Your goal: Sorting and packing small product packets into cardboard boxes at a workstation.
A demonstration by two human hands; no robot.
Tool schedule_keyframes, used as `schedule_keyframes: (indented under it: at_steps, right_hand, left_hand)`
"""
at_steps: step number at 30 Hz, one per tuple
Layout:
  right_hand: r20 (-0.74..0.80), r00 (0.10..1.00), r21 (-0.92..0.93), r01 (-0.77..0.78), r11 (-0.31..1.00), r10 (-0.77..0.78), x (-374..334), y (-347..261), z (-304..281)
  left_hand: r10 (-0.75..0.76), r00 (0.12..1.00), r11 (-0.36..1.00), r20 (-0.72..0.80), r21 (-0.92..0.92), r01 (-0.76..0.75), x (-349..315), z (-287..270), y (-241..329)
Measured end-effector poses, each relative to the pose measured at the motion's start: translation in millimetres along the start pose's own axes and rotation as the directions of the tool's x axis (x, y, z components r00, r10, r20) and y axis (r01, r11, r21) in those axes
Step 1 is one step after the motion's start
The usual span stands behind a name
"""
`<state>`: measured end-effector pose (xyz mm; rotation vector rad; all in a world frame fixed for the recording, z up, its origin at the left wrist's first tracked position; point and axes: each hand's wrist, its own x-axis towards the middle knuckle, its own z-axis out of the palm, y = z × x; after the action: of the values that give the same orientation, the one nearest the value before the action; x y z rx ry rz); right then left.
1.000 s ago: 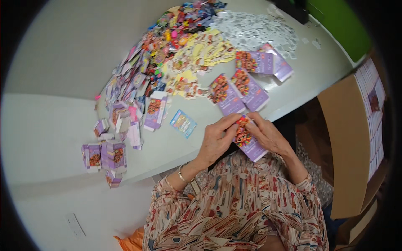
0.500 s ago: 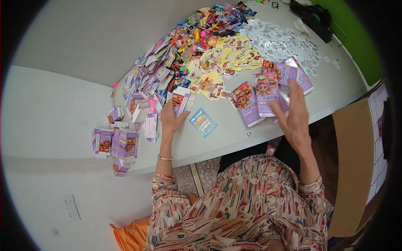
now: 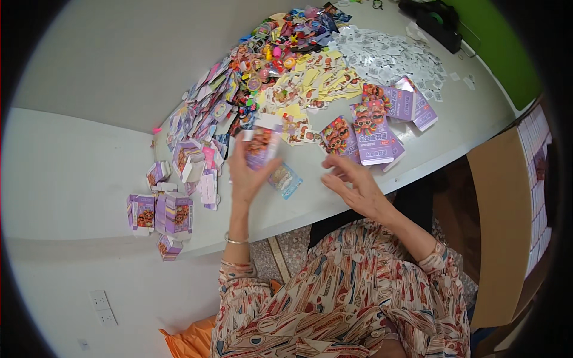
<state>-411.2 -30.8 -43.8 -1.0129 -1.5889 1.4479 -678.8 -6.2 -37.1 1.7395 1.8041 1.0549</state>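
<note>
A small purple printed box (image 3: 264,143) is gripped in my left hand (image 3: 246,176), its pale top end up and slightly blurred by motion. Below it on the table lies a blue printed card or packet (image 3: 285,181), partly covered by that hand. My right hand (image 3: 357,188) hovers by the table's front edge, empty, fingers bent but apart. Just beyond it lie several larger flat purple boxes (image 3: 375,134), overlapping one another.
Small purple boxes (image 3: 174,213) stand at the table's left end. Behind are heaps of colourful trinkets (image 3: 274,51), yellow-backed cards (image 3: 316,77) and small white slips (image 3: 388,56). A black tape dispenser (image 3: 439,27) sits far right; a large cardboard carton (image 3: 498,232) stands at the right.
My left hand has lifted the small box off the table. My right hand has moved left and down, away from the flat purple boxes. The view has shifted slightly.
</note>
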Motion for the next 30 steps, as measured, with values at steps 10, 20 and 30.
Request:
schedule_keyframes:
  at_steps: [10, 20, 30]
  right_hand:
    - [-0.090, 0.990, 0.058, -0.107, 0.993, 0.112, 1.9, 22.4, -8.1]
    - [-0.232, 0.972, -0.088, -0.055, 0.995, 0.033, -3.0, -7.3, -38.0]
    - [-0.115, 0.991, -0.265, -0.095, 0.959, 0.067, -7.4, -6.3, -41.2]
  left_hand:
    - [0.203, 0.970, 0.979, 0.132, -0.012, -0.203, -48.3, 69.1, 73.7]
    - [-0.164, 0.918, 0.686, 0.361, -0.627, 0.369, -48.3, 66.6, 86.6]
    - [-0.103, 0.828, 0.775, 0.551, -0.477, 0.414, -51.7, 58.0, 94.1]
